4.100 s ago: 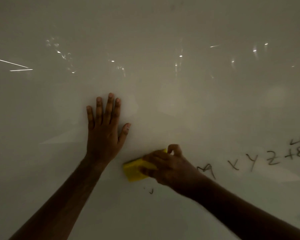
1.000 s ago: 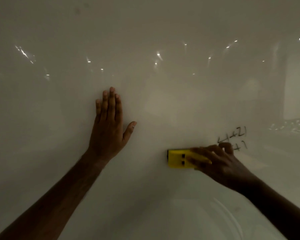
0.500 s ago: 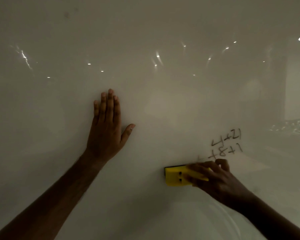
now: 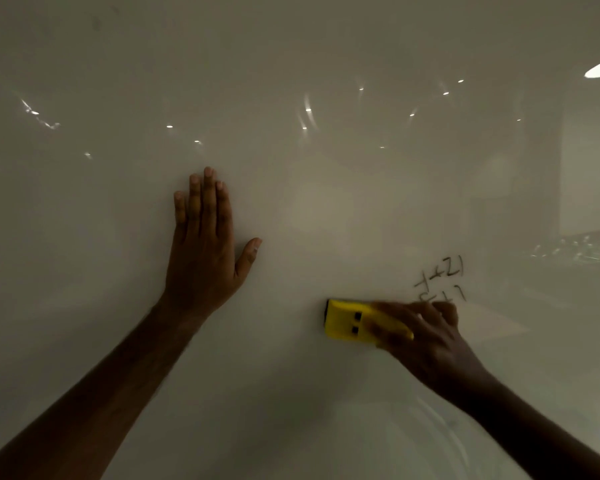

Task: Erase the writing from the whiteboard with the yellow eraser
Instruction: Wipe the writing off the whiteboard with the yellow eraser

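A glossy whiteboard [image 4: 326, 209] fills the whole head view in dim light. My right hand [image 4: 426, 337] grips the yellow eraser [image 4: 347, 322] and holds it flat against the board at centre right. Two short lines of dark writing [image 4: 442, 277] sit just above my right hand; the lower line is partly covered by my fingers. My left hand [image 4: 205, 247] lies flat on the board to the left, fingers straight and pointing up, thumb spread out.
Small ceiling-light reflections dot the upper board. A brighter reflected patch [image 4: 589, 188] shows at the right edge. A faint curved smear [image 4: 440, 427] marks the board below my right forearm.
Over four seconds the eraser moved right and the letters there are gone. In the last half second it rose slightly and now covers part of the lower line. My left hand stayed put.
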### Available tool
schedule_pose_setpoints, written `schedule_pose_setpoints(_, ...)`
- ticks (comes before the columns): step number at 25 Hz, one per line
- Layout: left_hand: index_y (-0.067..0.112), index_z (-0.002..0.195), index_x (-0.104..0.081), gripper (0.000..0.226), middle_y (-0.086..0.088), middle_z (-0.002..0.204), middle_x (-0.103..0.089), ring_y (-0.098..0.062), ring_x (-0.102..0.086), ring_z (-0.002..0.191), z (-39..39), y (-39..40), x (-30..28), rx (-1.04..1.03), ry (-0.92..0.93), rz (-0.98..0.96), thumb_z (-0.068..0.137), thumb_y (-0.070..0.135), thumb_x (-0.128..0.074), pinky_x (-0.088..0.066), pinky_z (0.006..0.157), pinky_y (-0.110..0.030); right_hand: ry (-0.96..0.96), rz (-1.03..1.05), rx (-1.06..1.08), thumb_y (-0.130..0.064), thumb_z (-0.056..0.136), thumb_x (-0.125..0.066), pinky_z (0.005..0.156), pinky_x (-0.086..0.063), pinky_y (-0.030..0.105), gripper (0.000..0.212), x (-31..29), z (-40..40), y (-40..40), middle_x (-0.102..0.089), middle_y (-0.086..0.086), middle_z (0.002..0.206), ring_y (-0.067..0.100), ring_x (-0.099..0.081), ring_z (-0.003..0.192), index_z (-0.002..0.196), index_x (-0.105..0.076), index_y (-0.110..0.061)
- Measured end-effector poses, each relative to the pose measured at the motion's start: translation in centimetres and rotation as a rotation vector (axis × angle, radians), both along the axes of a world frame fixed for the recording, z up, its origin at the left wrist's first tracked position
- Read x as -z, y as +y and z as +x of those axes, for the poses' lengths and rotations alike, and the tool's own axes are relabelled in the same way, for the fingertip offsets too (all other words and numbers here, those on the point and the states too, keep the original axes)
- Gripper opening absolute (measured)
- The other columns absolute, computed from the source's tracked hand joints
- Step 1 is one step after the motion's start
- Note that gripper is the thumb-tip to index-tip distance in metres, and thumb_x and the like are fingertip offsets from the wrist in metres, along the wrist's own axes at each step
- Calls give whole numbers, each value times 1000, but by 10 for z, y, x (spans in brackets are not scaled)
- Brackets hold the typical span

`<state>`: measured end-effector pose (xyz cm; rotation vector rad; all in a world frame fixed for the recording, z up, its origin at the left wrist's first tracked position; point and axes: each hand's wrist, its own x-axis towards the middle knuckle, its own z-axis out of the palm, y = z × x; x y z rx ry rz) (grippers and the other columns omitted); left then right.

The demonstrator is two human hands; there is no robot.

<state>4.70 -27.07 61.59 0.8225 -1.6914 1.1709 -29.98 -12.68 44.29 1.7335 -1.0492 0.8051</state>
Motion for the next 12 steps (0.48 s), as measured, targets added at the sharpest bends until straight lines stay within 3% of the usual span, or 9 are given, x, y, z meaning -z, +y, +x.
schedule_pose_setpoints(3,-10,169,-12,90,-32,178,-8,-49,-8,167,-2,1,0,-4,5,-9,112,55,-37,-2,137,-59,23,18,54,-38,105,-58,93,-34,46,49,22,-32,13,-55,2,156,31,-60,116,153,-51,-41)
schedule_pose_setpoints(6,-10,169,-12,90,-32,178,-8,-49,-8,167,-4,2,0,3,6,0,112,55,-38,-2,137,-60,-166,-45,96,-41,101,-61,90,-37,49,54,3,-55,13,-61,4,148,36,-64,106,153,-48,-43)
schedule_pose_setpoints(9,-10,169,-12,89,-32,178,-8,-49,-8,167,-6,1,0,1,6,6,112,54,-37,-5,136,-61,-400,-129,46,-42,99,-65,91,-35,45,48,-38,-50,2,-64,4,143,37,-64,104,146,-58,-35)
schedule_pose_setpoints(12,-10,169,-12,89,-32,178,-8,-50,-8,167,-8,2,1,9,12,13,112,54,-35,-5,136,-62,-450,-159,14,-43,100,-65,92,-35,43,47,-56,-24,-10,-64,3,144,35,-63,106,145,-60,-32)
